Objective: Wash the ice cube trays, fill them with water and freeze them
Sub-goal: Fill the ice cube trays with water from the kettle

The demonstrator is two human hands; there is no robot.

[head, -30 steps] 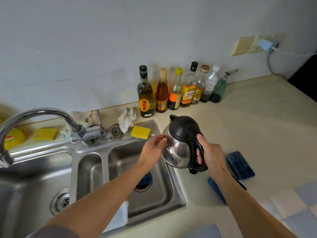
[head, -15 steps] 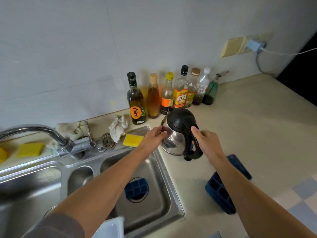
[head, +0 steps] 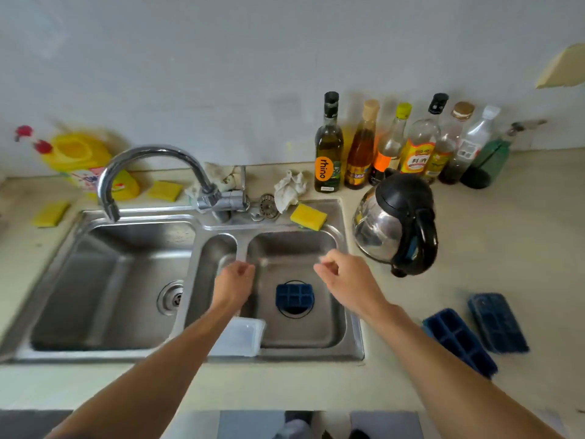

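A small dark blue ice cube tray (head: 295,295) lies over the drain of the right sink basin (head: 335,337). Two longer blue ice cube trays (head: 457,342) (head: 497,321) lie side by side on the counter right of the sink. My left hand (head: 235,282) hovers over the basin's left side, fingers loosely curled, holding nothing. Above the basin's right side my right hand (head: 343,278) hangs the same way, empty. The steel and black kettle (head: 395,223) stands on the counter just right of the sink, apart from both hands.
The tap (head: 148,172) arches over the left basin (head: 110,286). A translucent lid (head: 240,337) leans at the sink's front rim. A yellow sponge (head: 308,217) and crumpled cloth (head: 289,190) sit behind the sink. Several bottles (head: 392,147) line the wall.
Both hands let go of the kettle, which now stands on the counter, and moved down and left over the right basin. The camera has tilted down and left.
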